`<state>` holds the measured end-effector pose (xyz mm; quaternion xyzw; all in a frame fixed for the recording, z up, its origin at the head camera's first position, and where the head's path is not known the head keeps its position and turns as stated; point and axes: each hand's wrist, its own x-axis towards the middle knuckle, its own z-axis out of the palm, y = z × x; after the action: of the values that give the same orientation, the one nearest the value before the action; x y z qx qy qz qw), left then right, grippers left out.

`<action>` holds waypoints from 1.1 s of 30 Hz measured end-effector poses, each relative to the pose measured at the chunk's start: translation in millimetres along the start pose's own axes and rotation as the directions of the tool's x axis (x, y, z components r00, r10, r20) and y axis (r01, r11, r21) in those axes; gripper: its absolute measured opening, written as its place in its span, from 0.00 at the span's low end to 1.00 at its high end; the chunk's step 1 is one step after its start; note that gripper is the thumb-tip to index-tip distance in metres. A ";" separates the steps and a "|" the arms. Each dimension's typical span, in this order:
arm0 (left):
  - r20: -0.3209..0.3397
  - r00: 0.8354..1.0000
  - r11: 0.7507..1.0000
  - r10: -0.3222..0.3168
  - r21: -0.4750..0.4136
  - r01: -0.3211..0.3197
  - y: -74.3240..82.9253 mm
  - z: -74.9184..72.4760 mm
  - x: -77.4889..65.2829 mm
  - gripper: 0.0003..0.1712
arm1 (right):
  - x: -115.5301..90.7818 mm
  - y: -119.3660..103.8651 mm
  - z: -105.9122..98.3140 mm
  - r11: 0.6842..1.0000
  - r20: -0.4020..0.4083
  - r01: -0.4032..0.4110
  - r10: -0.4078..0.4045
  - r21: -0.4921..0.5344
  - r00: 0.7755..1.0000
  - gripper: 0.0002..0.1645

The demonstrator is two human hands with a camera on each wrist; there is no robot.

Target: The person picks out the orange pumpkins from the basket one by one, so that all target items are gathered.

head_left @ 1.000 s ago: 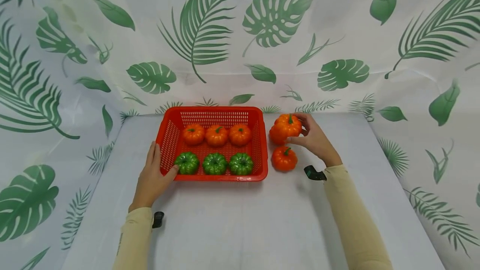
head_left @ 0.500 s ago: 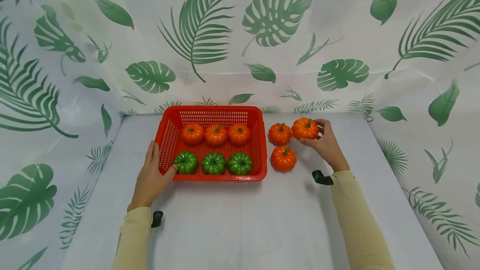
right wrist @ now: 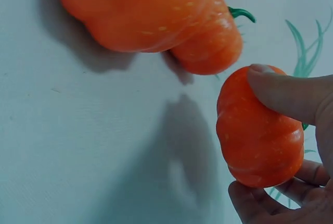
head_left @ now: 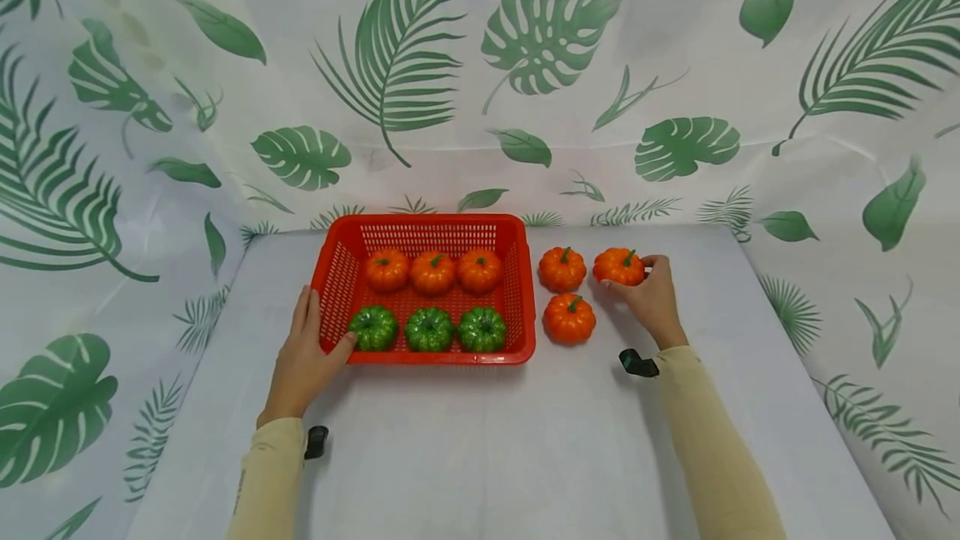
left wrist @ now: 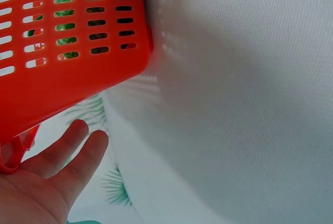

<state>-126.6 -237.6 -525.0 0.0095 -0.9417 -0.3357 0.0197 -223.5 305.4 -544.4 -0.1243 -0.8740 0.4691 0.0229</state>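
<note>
A red plastic basket [head_left: 420, 355] holds a back row of orange mini pumpkins [head_left: 433, 273] and a front row of green ones [head_left: 430, 328]. My left hand [head_left: 306, 365] rests on its front-left corner, thumb over the rim. In the left wrist view two straight fingers [left wrist: 83, 153] reach along the basket's outside; the thumb is hidden there. Right of the basket, my right hand [head_left: 654, 298] grips an orange pumpkin [head_left: 617, 267], thumb on one side and fingers on the other. Beside it sit two more orange pumpkins, one behind [head_left: 562, 269] and one in front [head_left: 569, 319].
A pale cloth covers the table [head_left: 480, 448]. Behind and at both sides hangs a white curtain [head_left: 450, 173] printed with green leaves. Each wrist carries a small black camera, one on the left [head_left: 317, 442] and one on the right [head_left: 639, 363].
My right hand has carried its orange pumpkin right, from over the back loose pumpkin, and then lowered it beside that one. The left hand and basket have stayed in place.
</note>
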 end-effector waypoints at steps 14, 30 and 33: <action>0.030 0.999 0.999 -0.032 0.024 0.032 4.8 -2.3 -2.6 0.57 | 5.7 12.7 16.2 1.000 -0.022 -0.020 0.020 0.015 1.000 0.51; 0.024 0.999 0.999 -0.024 0.031 0.024 5.0 -1.3 -7.1 0.57 | 0.3 18.1 18.3 1.000 -0.012 0.029 -0.029 0.008 1.000 0.57; 0.021 1.000 0.999 -0.021 0.030 0.021 4.5 0.1 -7.0 0.57 | -1.7 16.8 14.3 1.000 0.008 0.027 -0.027 0.009 1.000 0.61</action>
<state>-119.6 -233.8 -522.5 0.0161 -0.9467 -0.3217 0.0060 -220.8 302.2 -566.1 -0.1105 -0.8737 0.4730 0.0262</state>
